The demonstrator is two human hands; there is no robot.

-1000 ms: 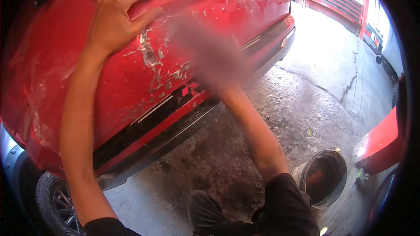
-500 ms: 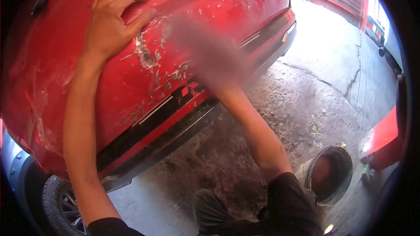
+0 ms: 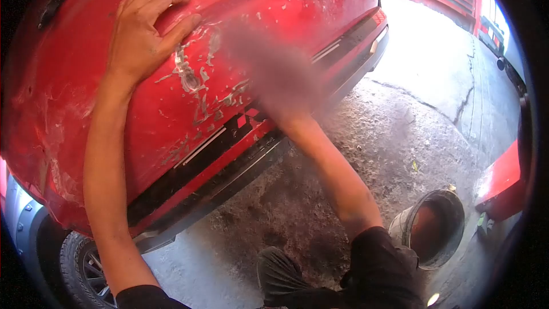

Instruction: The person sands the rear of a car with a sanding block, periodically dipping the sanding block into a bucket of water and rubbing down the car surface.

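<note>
My left hand (image 3: pixel 143 31) rests on the red car body panel (image 3: pixel 148 109), its fingers spread and thumb out to the right. Over the same panel, my right hand (image 3: pixel 280 71) is smeared by fast motion, so neither its fingers nor anything in them can be made out. Between the two hands runs a rough grey patch (image 3: pixel 190 77) of scraped or chipped paint, with more scattered pale flecks around it. Below that patch, a dark trim strip (image 3: pixel 197 151) carries a three-diamond emblem (image 3: pixel 247 117).
A bucket (image 3: pixel 400 229) with reddish-brown contents stands on the ground at lower right. Behind it is a red object (image 3: pixel 500 180). The concrete floor (image 3: pixel 423 109) is wet, stained and cracked. A car tyre (image 3: pixel 71 263) shows at lower left.
The view has shifted slightly. My left hand keeps its place on the panel, while my right hand stays blurred over nearly the same area.
</note>
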